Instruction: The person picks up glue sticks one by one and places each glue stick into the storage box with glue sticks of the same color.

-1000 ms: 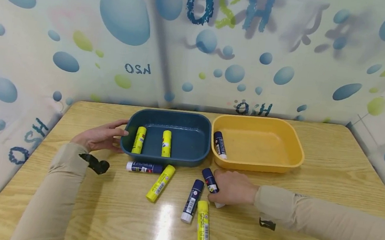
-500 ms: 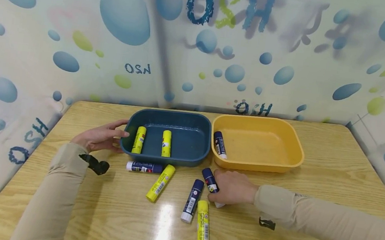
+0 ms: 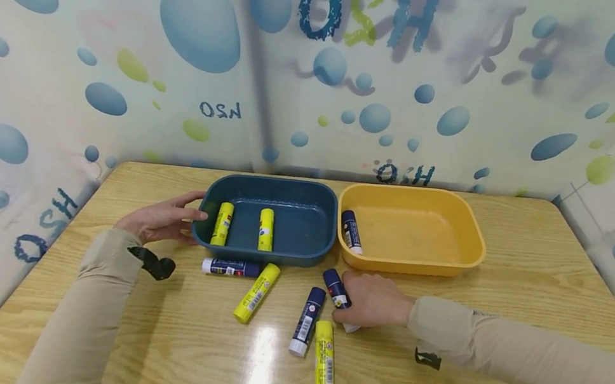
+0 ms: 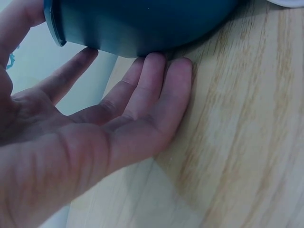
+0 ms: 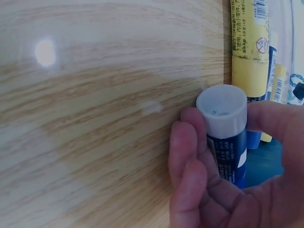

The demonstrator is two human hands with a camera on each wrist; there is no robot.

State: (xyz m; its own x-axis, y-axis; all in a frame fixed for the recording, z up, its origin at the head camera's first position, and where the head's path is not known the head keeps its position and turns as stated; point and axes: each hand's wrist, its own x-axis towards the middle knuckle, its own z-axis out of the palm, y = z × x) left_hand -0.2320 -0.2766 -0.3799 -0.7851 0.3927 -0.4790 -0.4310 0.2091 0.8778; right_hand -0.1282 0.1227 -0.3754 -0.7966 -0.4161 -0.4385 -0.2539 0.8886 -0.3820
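My left hand (image 3: 159,220) holds the left end of a dark blue plastic bin (image 3: 303,223). Its thumb hooks over the rim, and the fingertips (image 4: 154,61) rest against the outer wall. Just in front of a yellow bin (image 3: 417,237), my right hand (image 3: 375,301) grips a navy glue stick (image 3: 335,284) by its sides. The white base (image 5: 223,116) of that stick shows between thumb and fingers in the right wrist view. Two yellow glue sticks (image 3: 266,230) lie in the blue bin. Another navy glue stick (image 3: 351,231) leans in the yellow bin's left corner.
On the wooden table (image 3: 195,357) lie a navy glue stick (image 3: 231,268) along the blue bin, a yellow one (image 3: 256,293) beside it, and a navy one (image 3: 307,321) near another yellow one (image 3: 325,362). A patterned curtain (image 3: 317,110) rises behind the bins.
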